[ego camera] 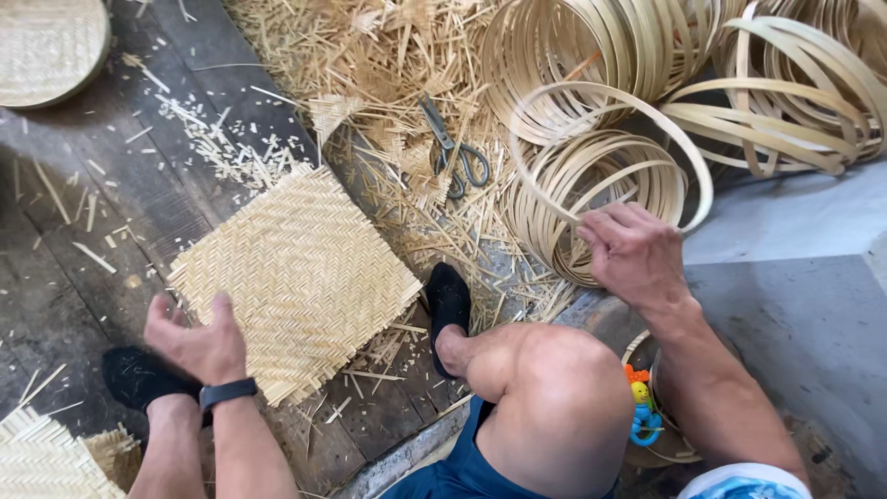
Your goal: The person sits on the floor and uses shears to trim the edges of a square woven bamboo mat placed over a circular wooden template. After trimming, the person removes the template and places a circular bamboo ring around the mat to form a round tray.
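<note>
A square woven mat of pale bamboo strips (pixel 297 277) lies flat on the dark plank floor (pixel 83 212), between the person's black-socked feet. The left hand (pixel 199 337) rests at its near edge, fingers spread and holding nothing. The right hand (pixel 633 251) closes on a thin pale bamboo hoop (pixel 612 152), drawn from the coiled hoops behind. Grey scissors (pixel 453 152) lie among strip offcuts beyond. The step in hand seems to be picking a rim; fitting it calls for bringing the hoop over the mat.

Dark wooden plank floor (pixel 83 277) carries it all: a square woven bamboo mat (pixel 296 277) lying flat, scissors (pixel 455 152) on a heap of straw offcuts (pixel 388 83), bamboo hoops (pixel 591 185) piled just beside, a round woven tray (pixel 46 46) at the corner
</note>
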